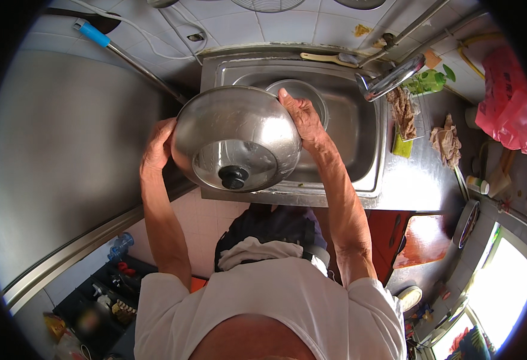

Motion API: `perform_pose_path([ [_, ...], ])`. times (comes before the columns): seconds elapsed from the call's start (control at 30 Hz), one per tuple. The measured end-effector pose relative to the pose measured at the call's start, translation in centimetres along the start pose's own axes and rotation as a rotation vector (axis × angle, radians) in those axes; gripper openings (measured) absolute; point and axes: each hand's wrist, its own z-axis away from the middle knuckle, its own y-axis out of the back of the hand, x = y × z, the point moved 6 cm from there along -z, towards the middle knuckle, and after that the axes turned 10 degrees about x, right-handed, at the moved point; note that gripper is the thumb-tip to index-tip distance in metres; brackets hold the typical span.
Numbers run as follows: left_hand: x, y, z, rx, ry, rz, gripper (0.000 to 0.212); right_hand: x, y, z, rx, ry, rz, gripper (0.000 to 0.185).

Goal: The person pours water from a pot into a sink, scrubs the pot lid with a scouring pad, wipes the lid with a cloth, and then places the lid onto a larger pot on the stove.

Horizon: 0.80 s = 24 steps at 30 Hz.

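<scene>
A domed stainless steel wok lid (241, 119) with a round glass window (209, 157) and a black knob (233, 177) is held above the left part of the sink. It is wet, and its knob side is tilted towards me. My left hand (157, 144) grips the lid's left rim. On the opposite side, my right hand (306, 117) grips the rim with the thumb up along the edge. Behind the lid, a round shallow bowl (321, 101) sits in the stainless steel sink (351, 148), partly hidden by the lid and my right hand.
A chrome faucet (394, 80) reaches over the sink's right rim. A brush (331, 58) lies along the back ledge. Right of the basin are a wire rack (420, 117) with a cloth, a green sponge (403, 144) and a crumpled rag (447, 141). A large metal panel (74, 148) stands at left.
</scene>
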Motion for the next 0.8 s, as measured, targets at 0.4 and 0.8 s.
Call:
perform_pose_path([
  [0.4, 5.2, -9.3, 1.1, -0.243, -0.268, -0.744, 0.058, -3.9, -5.1, -0.2, -0.173, 0.114, 0.54, 0.05],
  [0.8, -0.1, -6.9, 6.5, 0.667, -0.283, -0.23, 0.052, 0.0, -4.4, 3.9, 0.423, 0.568, 0.44, 0.071],
])
